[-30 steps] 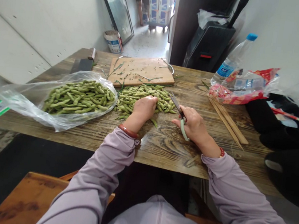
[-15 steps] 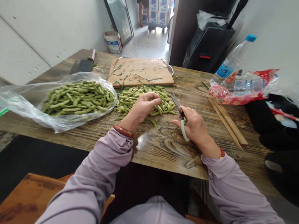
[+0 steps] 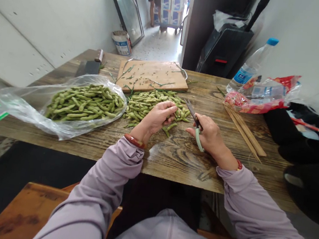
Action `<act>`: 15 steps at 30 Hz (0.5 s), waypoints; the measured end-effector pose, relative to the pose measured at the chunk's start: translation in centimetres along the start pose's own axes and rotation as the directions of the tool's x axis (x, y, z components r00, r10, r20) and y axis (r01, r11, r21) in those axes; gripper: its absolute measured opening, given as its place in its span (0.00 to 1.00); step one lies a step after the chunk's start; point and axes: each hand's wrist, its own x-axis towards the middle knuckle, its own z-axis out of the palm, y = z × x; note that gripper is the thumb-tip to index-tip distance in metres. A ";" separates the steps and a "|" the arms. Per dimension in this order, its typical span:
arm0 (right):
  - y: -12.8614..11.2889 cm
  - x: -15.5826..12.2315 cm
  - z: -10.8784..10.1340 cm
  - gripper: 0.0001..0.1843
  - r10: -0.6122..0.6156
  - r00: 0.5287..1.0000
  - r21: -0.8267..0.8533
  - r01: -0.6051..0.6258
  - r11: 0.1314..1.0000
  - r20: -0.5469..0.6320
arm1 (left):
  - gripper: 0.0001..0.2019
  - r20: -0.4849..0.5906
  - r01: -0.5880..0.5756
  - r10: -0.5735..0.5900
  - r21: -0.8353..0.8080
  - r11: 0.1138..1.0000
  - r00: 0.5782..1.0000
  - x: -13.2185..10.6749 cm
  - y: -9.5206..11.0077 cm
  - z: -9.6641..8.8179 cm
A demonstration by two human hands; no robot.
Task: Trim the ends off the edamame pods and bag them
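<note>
My left hand (image 3: 156, 118) is closed in a pinch on a green soybean pod at the near edge of a loose pile of pods (image 3: 146, 103) on the wooden table (image 3: 172, 156). My right hand (image 3: 208, 135) grips scissors (image 3: 194, 123) with pale green handles, blades pointing up-left toward the pile. A clear plastic bag (image 3: 61, 102) full of more pods lies to the left.
A wooden cutting board (image 3: 152, 75) with green trimmings and a cleaver (image 3: 88, 65) lie at the back. Chopsticks (image 3: 243, 130), a red snack bag (image 3: 259, 95) and a water bottle (image 3: 251, 65) sit right. Dark bags (image 3: 305, 146) crowd the right edge. A person stands in the far doorway.
My left hand has drawn back from the pile toward me, curling from a flat press into a pinch on a pod. The right hand with the scissors has barely moved.
</note>
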 end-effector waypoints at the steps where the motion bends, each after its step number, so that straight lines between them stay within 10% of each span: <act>1: 0.0 0.0 0.0 0.33 -0.002 1.000 -0.002 0.002 1.000 -0.002 | 0.14 0.013 -0.004 0.004 0.006 1.000 1.000 0.0 0.0 0.0; 15: 0.1 0.0 0.1 0.32 -0.023 0.999 0.009 0.022 1.000 0.022 | 0.12 0.031 -0.027 0.026 0.044 0.999 0.999 0.1 -0.4 0.0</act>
